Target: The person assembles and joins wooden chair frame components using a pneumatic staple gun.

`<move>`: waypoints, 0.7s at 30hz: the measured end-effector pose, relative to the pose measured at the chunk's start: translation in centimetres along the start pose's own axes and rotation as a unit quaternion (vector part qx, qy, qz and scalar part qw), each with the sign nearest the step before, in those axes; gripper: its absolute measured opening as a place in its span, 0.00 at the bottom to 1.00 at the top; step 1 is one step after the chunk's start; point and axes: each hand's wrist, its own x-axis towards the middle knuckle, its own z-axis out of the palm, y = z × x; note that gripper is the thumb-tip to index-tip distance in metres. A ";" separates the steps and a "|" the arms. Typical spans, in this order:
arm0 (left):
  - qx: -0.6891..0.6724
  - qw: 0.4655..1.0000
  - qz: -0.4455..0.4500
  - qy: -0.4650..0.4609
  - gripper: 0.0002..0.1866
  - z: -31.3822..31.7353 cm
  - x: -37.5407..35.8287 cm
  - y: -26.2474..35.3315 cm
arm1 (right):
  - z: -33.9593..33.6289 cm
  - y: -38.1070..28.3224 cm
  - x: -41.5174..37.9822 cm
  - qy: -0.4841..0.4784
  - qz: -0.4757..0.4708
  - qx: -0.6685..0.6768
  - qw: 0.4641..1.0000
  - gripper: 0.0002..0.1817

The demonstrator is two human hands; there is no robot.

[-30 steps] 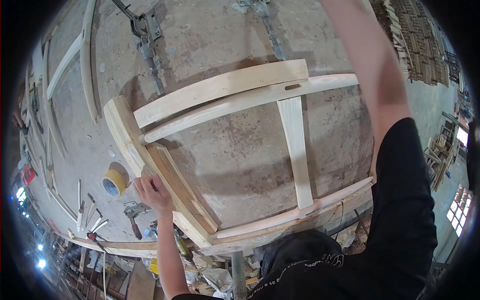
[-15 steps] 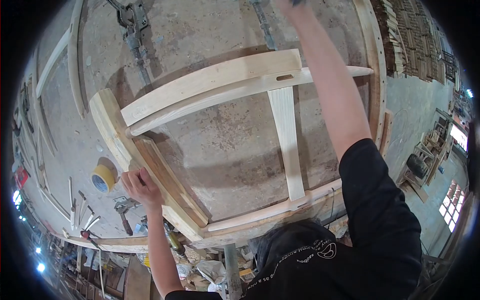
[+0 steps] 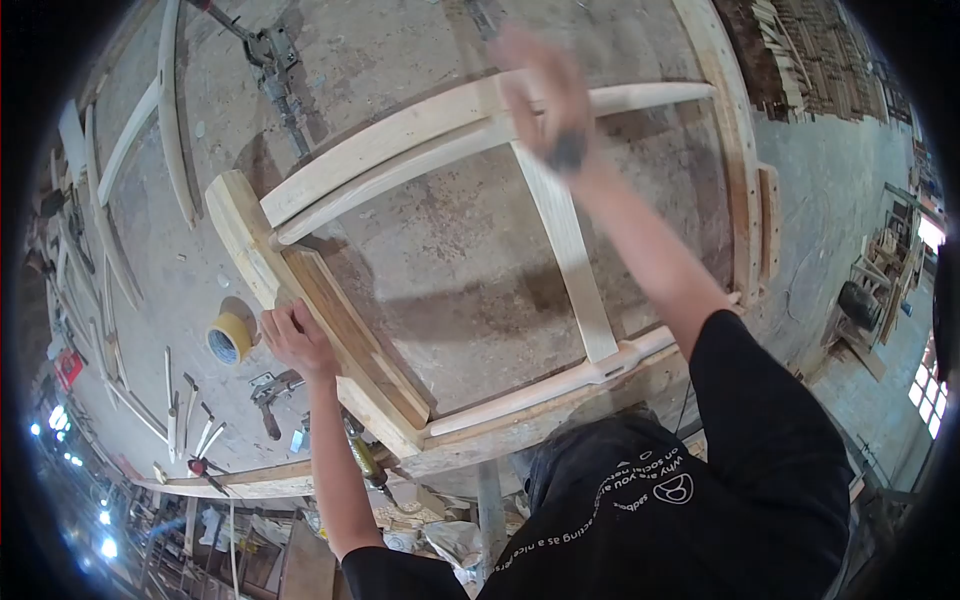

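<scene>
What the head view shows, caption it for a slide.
Left hand at a beam, right hand blurred over a curved rail, tape nearby.

The big table (image 3: 470,240) is gray and brown, with lots of spots and marks. A yellow roll of tape (image 3: 229,338) sits on it. Just to the right of the tape is a long, thick piece of wood (image 3: 238,215). Farther right are a curved board (image 3: 385,140), a rounded bar (image 3: 400,177), a flat piece (image 3: 572,255) and a low bar (image 3: 520,402). A small metal clamp (image 3: 268,388) is just below the tape. Thin sticks (image 3: 172,410) lie down and left of it. A bigger metal clamp (image 3: 273,55) lies far above it.
</scene>
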 end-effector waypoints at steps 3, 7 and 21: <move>-0.008 1.000 0.021 -0.001 0.13 0.0 -0.4 0.3 | -3.3 -6.5 -11.9 -0.153 0.007 -0.138 0.979 0.18; -0.011 1.000 0.023 0.001 0.13 -0.4 -0.2 0.4 | -4.0 -7.2 -16.2 -0.194 0.042 -0.180 0.963 0.21; -0.474 0.863 -0.168 0.047 0.34 7.7 45.2 1.3 | -3.2 -5.9 -18.3 -0.229 0.008 -0.289 0.929 0.31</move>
